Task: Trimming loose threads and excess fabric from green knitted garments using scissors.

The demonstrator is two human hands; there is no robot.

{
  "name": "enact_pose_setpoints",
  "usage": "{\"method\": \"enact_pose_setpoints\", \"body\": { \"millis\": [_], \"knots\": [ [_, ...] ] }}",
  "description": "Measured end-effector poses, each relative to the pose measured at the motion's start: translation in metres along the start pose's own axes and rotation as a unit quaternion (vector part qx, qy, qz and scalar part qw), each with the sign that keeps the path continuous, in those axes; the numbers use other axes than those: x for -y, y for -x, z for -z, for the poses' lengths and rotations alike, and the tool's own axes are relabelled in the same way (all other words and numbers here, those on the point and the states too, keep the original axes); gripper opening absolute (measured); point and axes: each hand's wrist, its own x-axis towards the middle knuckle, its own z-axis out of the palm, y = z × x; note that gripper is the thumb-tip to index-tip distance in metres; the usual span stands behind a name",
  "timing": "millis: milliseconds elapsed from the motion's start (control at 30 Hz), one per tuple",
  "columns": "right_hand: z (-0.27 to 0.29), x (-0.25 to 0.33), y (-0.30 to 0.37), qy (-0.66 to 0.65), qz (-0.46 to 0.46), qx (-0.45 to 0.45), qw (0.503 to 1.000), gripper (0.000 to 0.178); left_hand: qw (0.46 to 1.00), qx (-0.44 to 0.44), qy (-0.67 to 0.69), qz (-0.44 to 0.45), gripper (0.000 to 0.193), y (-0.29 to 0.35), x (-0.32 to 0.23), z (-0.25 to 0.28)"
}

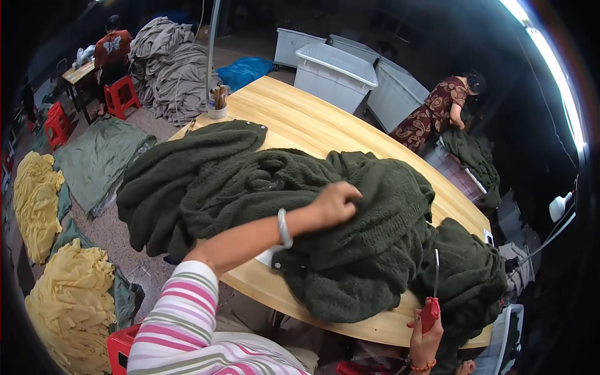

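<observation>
A large heap of dark green fleecy cloth, with small round snaps along some edges, spreads over a wooden table. My left hand, below a pale bangle and a striped sleeve, rests on the middle of the heap. Its fingers are curled closed into the cloth; the fingertips are partly hidden. Near the table's front right edge, my right hand wears a beaded bracelet and grips a tool with a red handle and a thin metal shaft pointing up. Beside the shaft, more green cloth hangs over the edge.
A cup of tools stands at the table's far left corner. White bins are beyond it. At right, a person bends over green cloth in a bin. Yellow cloth piles, red stools, a grey heap and another person are left.
</observation>
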Motion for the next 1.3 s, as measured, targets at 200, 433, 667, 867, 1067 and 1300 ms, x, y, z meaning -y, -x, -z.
{"method": "enact_pose_setpoints", "body": {
  "millis": [200,433,667,867,1067,1300],
  "knots": [
    [0.001,0.040,0.004,-0.045,0.016,0.036,0.998,0.041,0.917,0.321,-0.050,-0.232,0.023,0.122,-0.105,-0.047],
    [-0.042,0.042,0.005,0.030,0.101,0.169,0.980,0.042,0.820,0.535,0.174,-0.103,0.030,0.194,-0.116,-0.002],
    [-0.056,-0.051,-0.001,0.074,0.042,0.144,0.986,0.044,0.963,0.246,-0.103,0.029,0.052,0.216,-0.074,0.059],
    [-0.058,-0.069,0.003,0.033,-0.038,0.125,0.991,0.052,0.955,0.211,-0.204,0.036,0.070,0.233,-0.072,0.057],
    [-0.046,-0.056,0.007,0.053,0.035,0.088,0.994,0.063,0.910,0.288,0.115,0.276,0.046,0.211,-0.076,0.043],
    [-0.049,-0.026,-0.005,0.078,0.086,0.189,0.975,0.064,0.911,0.405,0.064,0.039,0.025,0.223,-0.074,0.005]
  ]
}}
